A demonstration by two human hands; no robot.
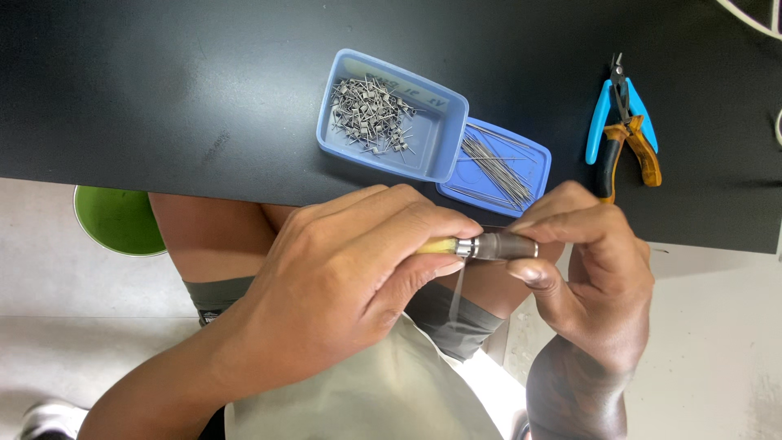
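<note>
My left hand (350, 269) grips the yellow handle of a small hand tool (481, 246) with a metal collar and dark barrel. My right hand (590, 261) pinches the barrel end of the same tool between thumb and fingers. A thin wire hangs down from the tool near the collar. Both hands are held over my lap, just in front of the black table's edge (204, 122).
A blue plastic tray (391, 114) holds several small wound wire coils. Its blue lid (501, 167) beside it holds several straight wires. Blue-handled cutters (619, 110) and orange-handled pliers (631, 155) lie at the right. A green bucket (118, 220) stands on the floor at left.
</note>
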